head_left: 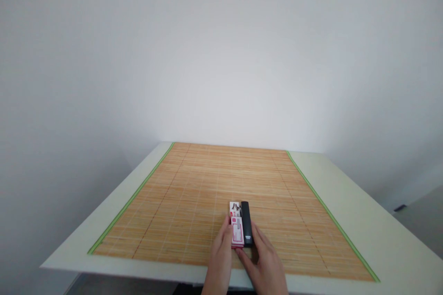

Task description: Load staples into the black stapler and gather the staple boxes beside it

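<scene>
A black stapler (246, 223) lies lengthwise near the front of the bamboo mat. Along its left side sit two small boxes: a white box with a picture of black clips (234, 209) at the far end, and a white-and-red box (237, 232) nearer me. My left hand (222, 243) presses its closed fingers against the left side of the white-and-red box. From the right, my right hand (261, 258) curls around the near end of the group, fingers at the stapler's side and thumb at the box's near edge. Some fingertips are hidden.
The bamboo mat (194, 184) with green edging covers the middle of a white table (332, 184). A plain pale wall (221, 55) rises behind the table's far edge. A small dark object (400, 208) shows beyond the right edge.
</scene>
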`<state>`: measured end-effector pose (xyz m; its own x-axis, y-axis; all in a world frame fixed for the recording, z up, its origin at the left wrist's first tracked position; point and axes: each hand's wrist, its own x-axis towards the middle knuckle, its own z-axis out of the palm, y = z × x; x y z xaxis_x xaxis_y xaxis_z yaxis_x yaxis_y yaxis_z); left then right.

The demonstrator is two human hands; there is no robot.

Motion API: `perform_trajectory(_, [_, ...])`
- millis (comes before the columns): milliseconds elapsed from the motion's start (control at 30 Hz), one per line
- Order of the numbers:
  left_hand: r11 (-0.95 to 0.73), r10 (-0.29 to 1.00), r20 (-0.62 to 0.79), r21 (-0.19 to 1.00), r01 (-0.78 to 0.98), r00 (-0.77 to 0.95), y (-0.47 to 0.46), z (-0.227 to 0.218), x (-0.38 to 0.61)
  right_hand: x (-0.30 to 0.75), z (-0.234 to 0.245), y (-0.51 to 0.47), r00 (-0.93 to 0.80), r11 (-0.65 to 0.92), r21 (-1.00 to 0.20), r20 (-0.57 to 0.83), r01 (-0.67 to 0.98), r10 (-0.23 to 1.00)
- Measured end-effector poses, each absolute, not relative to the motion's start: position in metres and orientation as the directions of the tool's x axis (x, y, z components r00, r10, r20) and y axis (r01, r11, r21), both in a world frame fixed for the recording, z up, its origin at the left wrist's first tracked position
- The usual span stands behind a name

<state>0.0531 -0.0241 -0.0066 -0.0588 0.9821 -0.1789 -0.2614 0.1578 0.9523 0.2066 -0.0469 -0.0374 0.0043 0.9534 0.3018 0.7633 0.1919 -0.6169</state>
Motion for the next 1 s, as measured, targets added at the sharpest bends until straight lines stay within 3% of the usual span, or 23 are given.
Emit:
perform_trajectory(200, [0.11,0.993,-0.104,0.987,-0.12,0.06,-0.018,-0.007,0.102,0.258,-0.026,-0.041,-0.008,0.202,-0.622,0.3,0.757,0.954])
perform_trajectory(367, [-0.112,0.956,0.08,0.989,0.1,0.282,-0.01,-0.002,0.156,0.335,-0.004,-0.041,0.057,0.12,-0.637,0.251,0.761,0.966])
perform_trajectory(533, [-0.314,0.897,0.167,0.892,0.325,0.408,-0.003,0.01,0.175,0.377,0.016,-0.044,0.182,0.014,-0.639,0.24,0.769,0.954])
perform_trajectory(1000, [-0.408,0.878,0.223,0.812,0.417,0.424,-0.003,0.0,0.181,0.39,0.003,-0.043,0.196,-0.009,-0.631,0.228,0.776,0.954])
